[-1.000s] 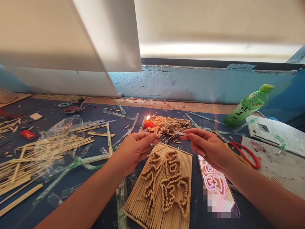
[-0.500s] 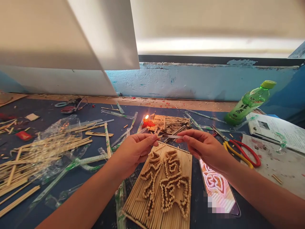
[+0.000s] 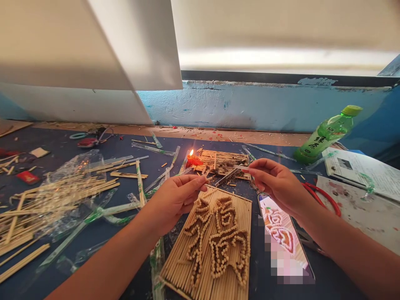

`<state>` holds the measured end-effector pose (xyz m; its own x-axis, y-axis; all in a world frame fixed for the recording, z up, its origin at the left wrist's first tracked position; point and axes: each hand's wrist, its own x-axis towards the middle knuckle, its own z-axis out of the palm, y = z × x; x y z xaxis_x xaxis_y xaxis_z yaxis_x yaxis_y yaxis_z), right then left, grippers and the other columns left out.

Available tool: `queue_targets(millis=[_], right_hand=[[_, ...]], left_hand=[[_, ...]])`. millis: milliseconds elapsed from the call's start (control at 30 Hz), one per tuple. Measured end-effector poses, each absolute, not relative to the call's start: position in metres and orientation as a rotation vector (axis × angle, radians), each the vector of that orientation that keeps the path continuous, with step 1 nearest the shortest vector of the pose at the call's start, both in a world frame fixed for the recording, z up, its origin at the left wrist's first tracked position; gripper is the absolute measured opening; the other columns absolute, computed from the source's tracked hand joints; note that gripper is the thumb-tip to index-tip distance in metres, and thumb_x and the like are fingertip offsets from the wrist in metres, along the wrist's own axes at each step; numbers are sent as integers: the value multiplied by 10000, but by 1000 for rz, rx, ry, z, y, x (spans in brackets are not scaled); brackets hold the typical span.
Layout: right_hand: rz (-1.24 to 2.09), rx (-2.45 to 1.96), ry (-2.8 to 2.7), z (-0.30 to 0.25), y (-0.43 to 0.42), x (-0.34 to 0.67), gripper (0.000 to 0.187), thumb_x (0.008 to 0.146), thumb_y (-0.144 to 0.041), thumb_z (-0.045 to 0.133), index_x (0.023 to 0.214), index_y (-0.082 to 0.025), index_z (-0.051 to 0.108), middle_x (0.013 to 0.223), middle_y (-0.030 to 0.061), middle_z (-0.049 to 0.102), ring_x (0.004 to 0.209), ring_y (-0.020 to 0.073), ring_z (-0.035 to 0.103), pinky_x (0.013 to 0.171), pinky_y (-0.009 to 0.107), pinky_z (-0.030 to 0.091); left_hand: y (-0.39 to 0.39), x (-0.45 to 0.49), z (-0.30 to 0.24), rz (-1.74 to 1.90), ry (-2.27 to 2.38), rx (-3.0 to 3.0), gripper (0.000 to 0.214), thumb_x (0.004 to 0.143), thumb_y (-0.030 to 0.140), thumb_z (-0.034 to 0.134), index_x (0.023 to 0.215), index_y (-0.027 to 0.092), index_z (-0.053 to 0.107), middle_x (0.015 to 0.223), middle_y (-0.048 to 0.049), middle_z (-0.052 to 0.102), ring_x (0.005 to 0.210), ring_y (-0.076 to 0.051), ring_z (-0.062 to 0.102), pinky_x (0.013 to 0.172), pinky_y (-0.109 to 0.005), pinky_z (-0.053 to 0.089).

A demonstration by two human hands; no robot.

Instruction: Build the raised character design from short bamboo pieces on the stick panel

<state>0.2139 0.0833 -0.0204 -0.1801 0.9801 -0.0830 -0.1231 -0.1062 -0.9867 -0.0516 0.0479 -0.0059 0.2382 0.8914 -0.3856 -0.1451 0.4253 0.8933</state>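
Note:
Between thumb and fingers of my left hand [image 3: 183, 191] is a short piece of wooden chopstick [image 3: 210, 178], only its tip showing. My right hand [image 3: 273, 180] pinches a thin, whitish stick [image 3: 241, 168] that looks like a glue stick; it points left, apart from the wood piece. Below both hands lies a panel [image 3: 230, 241] of chopsticks laid side by side, with small round wooden bits standing on it in the outline of a character. Behind the hands burns a small red candle [image 3: 194, 160], beside a smaller, scorched stick mat [image 3: 223, 158].
At left, loose chopsticks [image 3: 78, 187] and plastic wrappers [image 3: 95, 213] are strewn over the dark table. A phone [image 3: 283, 237] showing a similar character lies right of the panel. Red-handled pliers [image 3: 328, 200] lie partly behind my right arm. A green bottle [image 3: 328, 133] and papers [image 3: 371, 171] are farther right.
My right hand has moved up and right with the glue stick, drawing it away from the wood piece. My left hand has stayed nearly still.

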Motion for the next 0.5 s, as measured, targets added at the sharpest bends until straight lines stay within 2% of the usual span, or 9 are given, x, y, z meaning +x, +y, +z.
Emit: queue_targets(millis=[233,400,500], right_hand=[[1450,-1024,-1440,-7,71,206,216,818,-365,843,885,-200,722,672,-30,632,517,50,484,462,175,354],[1469,-1029,-1414,-6,67,200,216,831,-372,825,898,-203,708,789,3,697,517,43,480,457,171,362],[1450,-1046,-1437,-6,68,200,212,832,-362,823,897,-196,708,775,5,697,513,46,480,454,175,366]], left_hand=[[48,-49,-10,834,1066,836,366,874,495,762,743,164,676,531,87,294,501,-83,111,422,-221,83],[47,-50,-11,831,1058,833,363,880,483,759,730,164,672,534,85,291,504,-84,103,419,-217,83],[48,-50,-12,831,1056,834,346,879,466,765,728,167,675,537,87,278,501,-84,96,417,-220,81]])
